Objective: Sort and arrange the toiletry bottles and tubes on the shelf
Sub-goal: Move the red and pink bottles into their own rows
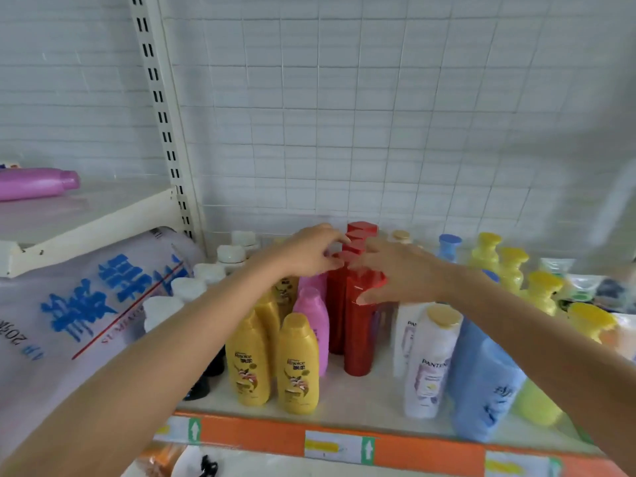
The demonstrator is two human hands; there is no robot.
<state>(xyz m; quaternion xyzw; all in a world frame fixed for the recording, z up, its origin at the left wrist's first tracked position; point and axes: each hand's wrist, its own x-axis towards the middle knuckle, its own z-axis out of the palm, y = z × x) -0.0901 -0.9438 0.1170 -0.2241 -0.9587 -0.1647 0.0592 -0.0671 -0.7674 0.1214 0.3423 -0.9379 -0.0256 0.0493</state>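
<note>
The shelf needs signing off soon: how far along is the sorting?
Done: yellow bottles and white-capped bottles stand in rows. In hand: left hand and right hand touch the red bottles. Left: a purple bottle lies on the neighbouring shelf.

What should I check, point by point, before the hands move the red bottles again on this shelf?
1. Both hands on the red bottles: ok; left hand at the caps, right hand on the front one.
2. Firm grip: cannot tell, the fingers are blurred.
3. Red row upright: ok.
4. Pink bottle close on the left: not ok, little room.
5. White Pantene bottle leans: not ok, may tip.
6. Free shelf space in front: ok.
</note>
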